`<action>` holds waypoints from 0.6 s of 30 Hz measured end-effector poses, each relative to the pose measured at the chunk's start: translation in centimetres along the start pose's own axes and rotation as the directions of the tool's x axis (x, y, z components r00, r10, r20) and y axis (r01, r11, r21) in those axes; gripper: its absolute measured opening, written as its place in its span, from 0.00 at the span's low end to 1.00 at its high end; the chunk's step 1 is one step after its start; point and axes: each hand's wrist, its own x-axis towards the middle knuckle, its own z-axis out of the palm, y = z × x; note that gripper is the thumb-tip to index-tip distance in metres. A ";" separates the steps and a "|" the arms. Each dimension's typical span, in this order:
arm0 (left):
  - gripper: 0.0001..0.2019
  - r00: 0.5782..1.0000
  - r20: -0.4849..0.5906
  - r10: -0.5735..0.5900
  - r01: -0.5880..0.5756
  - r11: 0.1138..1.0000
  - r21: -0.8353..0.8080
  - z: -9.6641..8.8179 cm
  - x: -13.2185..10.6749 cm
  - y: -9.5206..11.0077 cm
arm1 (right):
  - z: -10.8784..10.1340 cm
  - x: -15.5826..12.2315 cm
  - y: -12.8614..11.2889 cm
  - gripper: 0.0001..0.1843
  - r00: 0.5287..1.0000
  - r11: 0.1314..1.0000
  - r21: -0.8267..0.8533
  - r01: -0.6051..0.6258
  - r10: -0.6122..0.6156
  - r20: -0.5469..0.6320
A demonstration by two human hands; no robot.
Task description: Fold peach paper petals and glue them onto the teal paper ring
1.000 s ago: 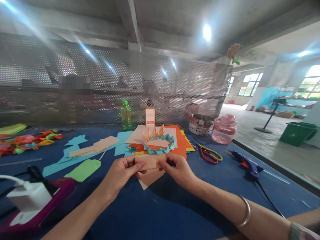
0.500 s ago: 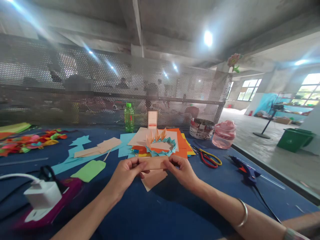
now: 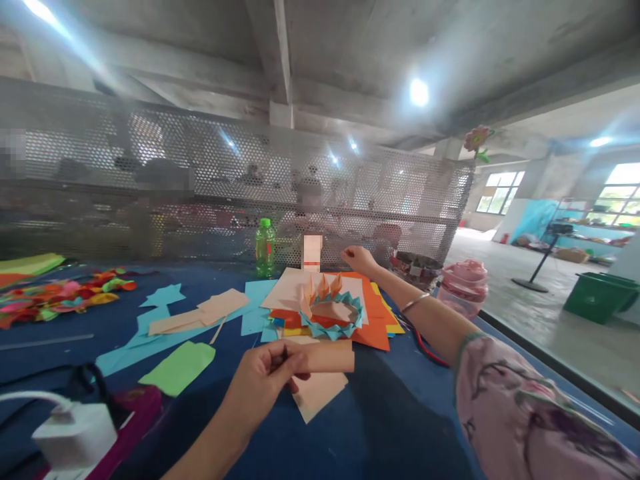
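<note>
My left hand (image 3: 275, 373) pinches the left end of a folded tan paper strip (image 3: 333, 357) between thumb and fingers, a little above the table. Under the strip lies another tan paper piece (image 3: 317, 397), partly hidden. My right hand (image 3: 357, 258) is stretched forward past the paper stack, its fingers curled in, and no object shows in it. In front of the left hand, a ring of folded blue paper points (image 3: 333, 330) carries several upright orange folded points (image 3: 320, 290). It rests on stacked orange, yellow and pale sheets (image 3: 377, 330).
A green bottle (image 3: 265, 250) and a blurred upright card-like thing (image 3: 313, 253) stand before the perforated screen (image 3: 225, 193). A pink jar (image 3: 463, 287) is at right. Blue strips, green paper (image 3: 180, 367) and a white plug (image 3: 75, 433) lie left. My right arm partly covers red-handled pliers.
My right hand has let go of the strip and moved forward and up, with its fingers curled. My left hand keeps the strip by one end. The view has tilted slightly upward.
</note>
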 end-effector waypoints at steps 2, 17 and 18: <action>0.14 1.000 -0.022 -0.012 0.012 1.000 -0.017 0.1 0.0 -0.2 | 1.5 2.9 0.5 0.18 0.998 0.999 -0.046 -0.028 0.030 0.047; 0.15 0.994 0.084 -0.073 0.072 0.997 0.015 0.1 0.3 -1.8 | 9.9 10.8 1.8 0.18 0.987 0.980 -0.196 -0.029 0.060 0.149; 0.15 0.993 0.089 -0.080 0.079 0.997 0.018 0.1 0.2 -1.6 | 10.0 10.9 2.0 0.18 0.989 0.979 -0.200 -0.034 0.063 0.136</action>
